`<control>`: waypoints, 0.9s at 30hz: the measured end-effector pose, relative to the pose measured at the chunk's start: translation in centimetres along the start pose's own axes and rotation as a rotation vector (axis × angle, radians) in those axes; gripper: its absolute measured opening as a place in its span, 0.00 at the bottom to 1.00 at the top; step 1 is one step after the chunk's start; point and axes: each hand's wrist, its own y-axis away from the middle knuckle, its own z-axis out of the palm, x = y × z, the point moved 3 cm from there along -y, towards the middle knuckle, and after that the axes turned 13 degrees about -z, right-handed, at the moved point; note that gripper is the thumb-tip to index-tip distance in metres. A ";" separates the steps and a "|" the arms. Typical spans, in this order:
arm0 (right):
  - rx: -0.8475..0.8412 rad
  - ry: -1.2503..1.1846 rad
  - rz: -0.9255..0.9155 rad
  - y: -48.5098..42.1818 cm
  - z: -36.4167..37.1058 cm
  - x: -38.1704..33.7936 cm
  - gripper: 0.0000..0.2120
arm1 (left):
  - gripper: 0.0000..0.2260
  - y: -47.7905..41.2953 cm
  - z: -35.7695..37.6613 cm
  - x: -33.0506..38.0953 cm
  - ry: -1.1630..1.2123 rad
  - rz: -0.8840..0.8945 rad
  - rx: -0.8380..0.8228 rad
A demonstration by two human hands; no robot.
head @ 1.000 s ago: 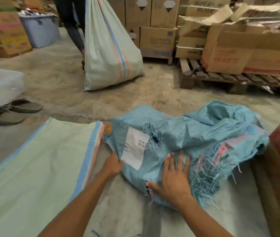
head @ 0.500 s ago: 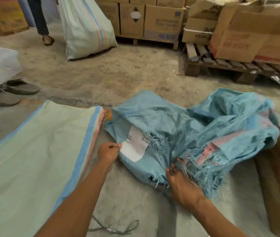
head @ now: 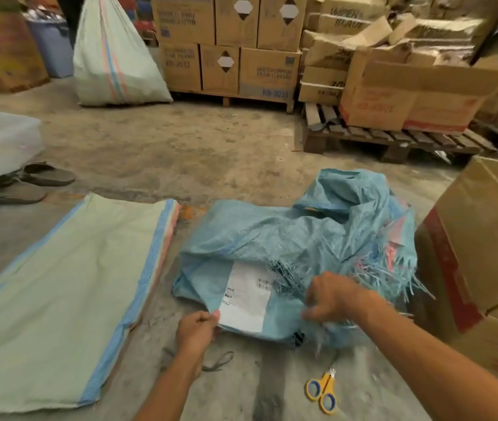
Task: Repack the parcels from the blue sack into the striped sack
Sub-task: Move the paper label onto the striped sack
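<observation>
Nearest me, yellow-handled scissors (head: 322, 393) lie on the concrete floor (head: 181, 147). My left grip (head: 196, 331) pinches the blue sack (head: 272, 238) at its near edge, beside its white label (head: 246, 299). My right grip (head: 329, 296) is blurred, with fingers curled over the frayed mouth; I cannot tell if it holds anything. The striped sack (head: 59, 299) lies flat to the left. Beyond are sandals (head: 20, 183) and stacked cartons (head: 226, 44).

Yellow-handled scissors (head: 322, 393), sandals (head: 20, 182), stacked cartons (head: 226, 44), pallet (head: 393, 138), perhaps a cord (head: 217, 361).
</observation>
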 end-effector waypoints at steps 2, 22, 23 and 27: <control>0.242 -0.007 -0.042 0.3 -0.9 -0.9 0.21 | 0.11 0.6 0.1 0.6 -0.075 0.045 0.077; 0.437 0.071 -0.140 -9.2 0.4 2.5 0.30 | 0.13 -1.5 5.6 12.2 -0.584 0.936 0.389; 0.443 0.040 -0.142 -9.5 0.6 2.8 0.29 | 0.12 -1.6 5.6 12.2 -0.573 0.941 0.388; 0.468 -0.015 -0.163 -9.6 0.8 2.9 0.27 | 0.08 -1.9 5.2 12.4 -0.505 0.947 0.359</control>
